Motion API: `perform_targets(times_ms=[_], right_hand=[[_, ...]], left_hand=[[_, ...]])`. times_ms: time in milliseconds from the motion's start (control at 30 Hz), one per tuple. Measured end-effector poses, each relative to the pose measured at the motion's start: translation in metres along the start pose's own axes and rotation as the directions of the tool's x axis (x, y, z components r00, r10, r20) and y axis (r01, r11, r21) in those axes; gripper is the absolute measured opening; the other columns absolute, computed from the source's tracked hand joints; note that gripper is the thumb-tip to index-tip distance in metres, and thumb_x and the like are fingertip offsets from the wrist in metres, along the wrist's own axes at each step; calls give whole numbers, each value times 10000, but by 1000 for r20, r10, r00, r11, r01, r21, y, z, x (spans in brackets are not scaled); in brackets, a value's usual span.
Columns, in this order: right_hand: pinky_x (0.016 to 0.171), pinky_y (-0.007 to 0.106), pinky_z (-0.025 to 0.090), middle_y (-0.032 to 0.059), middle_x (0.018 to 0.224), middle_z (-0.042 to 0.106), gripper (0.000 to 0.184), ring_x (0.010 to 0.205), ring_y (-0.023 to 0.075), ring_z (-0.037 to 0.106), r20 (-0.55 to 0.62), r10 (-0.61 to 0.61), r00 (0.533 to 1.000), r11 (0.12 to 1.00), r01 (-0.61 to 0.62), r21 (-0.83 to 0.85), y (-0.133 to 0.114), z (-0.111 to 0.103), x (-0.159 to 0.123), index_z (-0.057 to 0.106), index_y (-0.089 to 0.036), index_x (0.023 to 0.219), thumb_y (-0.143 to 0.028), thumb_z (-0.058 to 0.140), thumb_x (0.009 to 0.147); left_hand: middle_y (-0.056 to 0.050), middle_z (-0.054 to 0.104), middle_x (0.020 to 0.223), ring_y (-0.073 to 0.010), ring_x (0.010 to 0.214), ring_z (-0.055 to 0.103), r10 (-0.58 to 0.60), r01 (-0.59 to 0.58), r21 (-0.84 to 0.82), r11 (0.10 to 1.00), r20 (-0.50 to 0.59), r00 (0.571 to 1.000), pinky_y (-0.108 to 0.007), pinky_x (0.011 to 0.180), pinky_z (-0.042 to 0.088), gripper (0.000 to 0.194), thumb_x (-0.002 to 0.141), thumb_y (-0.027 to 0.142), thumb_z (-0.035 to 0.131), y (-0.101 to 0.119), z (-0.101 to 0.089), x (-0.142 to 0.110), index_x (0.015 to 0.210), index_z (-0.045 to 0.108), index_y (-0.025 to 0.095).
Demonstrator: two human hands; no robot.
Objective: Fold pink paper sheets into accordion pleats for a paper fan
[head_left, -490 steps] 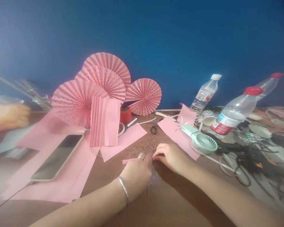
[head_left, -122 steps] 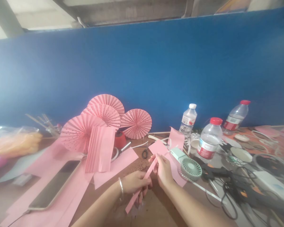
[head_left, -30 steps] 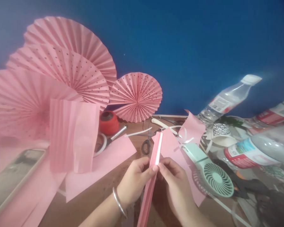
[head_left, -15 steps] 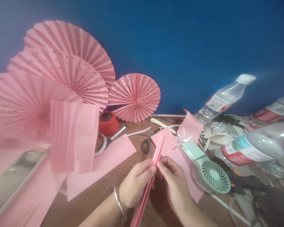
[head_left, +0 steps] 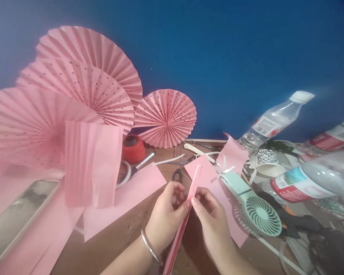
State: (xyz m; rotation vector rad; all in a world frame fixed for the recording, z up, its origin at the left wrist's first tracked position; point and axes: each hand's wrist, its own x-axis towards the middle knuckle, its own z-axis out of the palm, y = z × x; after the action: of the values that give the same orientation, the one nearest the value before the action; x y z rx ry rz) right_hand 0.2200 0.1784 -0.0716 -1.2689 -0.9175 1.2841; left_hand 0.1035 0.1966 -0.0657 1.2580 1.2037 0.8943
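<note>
A narrow strip of pleated pink paper (head_left: 193, 186) runs from the bottom edge up between my hands, its upper end standing free above them. My left hand (head_left: 165, 218), with a silver bangle at the wrist, is closed on it from the left, thumb on the folds and index finger lifted and curled. On the other side, my right hand (head_left: 213, 221) pinches the strip between thumb and fingers. Just beyond the hands lie dark-handled scissors (head_left: 177, 175), partly covered, and a flat pink paper piece (head_left: 199, 168).
Pink paper rosettes (head_left: 167, 118) lean against the blue wall at the left. In front are a part-pleated sheet (head_left: 93, 164), a phone (head_left: 23, 221), red thread (head_left: 133, 149) and a white tape roll (head_left: 127, 173). Rightward are a mint fan (head_left: 262, 214) and plastic bottles (head_left: 275, 120).
My left index finger has lifted off the strip and curled, while the thumb stays on it. My right hand keeps its pinch. The whole view has shifted slightly.
</note>
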Motion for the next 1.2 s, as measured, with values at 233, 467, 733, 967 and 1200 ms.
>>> perform_targets(times_ms=[233, 467, 733, 967, 1200], right_hand=[[688, 277, 460, 23, 775, 578, 139, 750, 170, 560, -14, -63, 998, 997, 63, -38, -2, 1, 0, 541, -186, 859, -304, 544, 785], [730, 293, 475, 26, 824, 615, 177, 766, 161, 576, -12, 11, 1000, 992, -10, 127, 0, 2, -1, 538, -205, 897, -300, 595, 758], [744, 292, 468, 23, 863, 622, 354, 812, 169, 577, -20, 14, 1000, 976, -10, 219, 6, 3, 2, 496, -218, 1002, -248, 668, 694], [818, 353, 442, 61, 921, 637, 272, 887, 221, 581, 34, 49, 998, 968, -56, 244, -6, 2, 1, 544, -188, 981, -271, 617, 732], [773, 335, 450, 50, 868, 656, 202, 830, 210, 598, 67, 80, 995, 950, -96, 297, 0, 1, 2, 581, -189, 958, -252, 577, 766]], left_hand=[[27, 508, 655, -101, 571, 453, 169, -153, 317, 936, -25, 985, -208, 544, 361, 56, 707, 135, 527, 1, -3, -2, 689, 518, 188], [25, 523, 650, -104, 574, 465, 116, -109, 283, 953, -6, 993, -210, 550, 370, 54, 730, 161, 508, 1, -3, 0, 682, 502, 184], [27, 459, 638, -111, 606, 423, 36, -40, 64, 997, 56, 998, -220, 582, 365, 159, 817, 268, 441, 3, -2, -1, 688, 440, 175], [39, 424, 632, -106, 590, 390, -24, 24, 7, 1000, 10, 1000, -218, 575, 351, 199, 850, 311, 402, 5, -4, 0, 696, 408, 185], [51, 403, 607, -97, 551, 373, -82, 81, -60, 995, -13, 997, -220, 572, 352, 201, 859, 330, 376, 5, -8, 1, 718, 413, 191]])
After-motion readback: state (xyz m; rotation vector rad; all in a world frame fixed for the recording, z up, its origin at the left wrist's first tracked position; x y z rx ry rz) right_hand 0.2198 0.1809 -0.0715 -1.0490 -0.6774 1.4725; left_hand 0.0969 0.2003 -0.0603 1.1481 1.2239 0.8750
